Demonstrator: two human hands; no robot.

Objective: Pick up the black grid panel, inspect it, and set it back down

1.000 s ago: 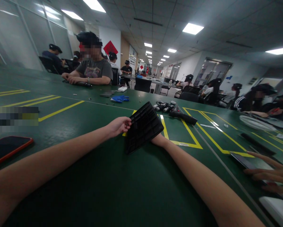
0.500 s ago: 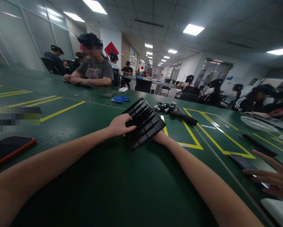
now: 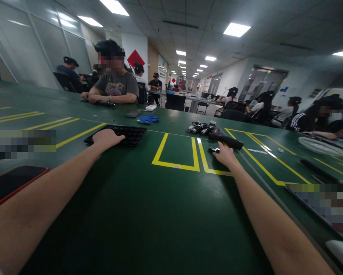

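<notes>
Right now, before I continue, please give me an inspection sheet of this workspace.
Surface: dark green table with yellow tape rectangles.
Job's things: black gridded plastic tray lying flat; small dark part; black handled tool.
Clutter: cluster of small black-and-silver cylindrical parts; blue glove; red-edged phone.
Hands: left hand rests flat on the tray's near edge; right hand is at the small dark part, grip unclear.
Cables: nothing seen.
Surroundings: person in a grey T-shirt seated across; more people at other tables.
</notes>
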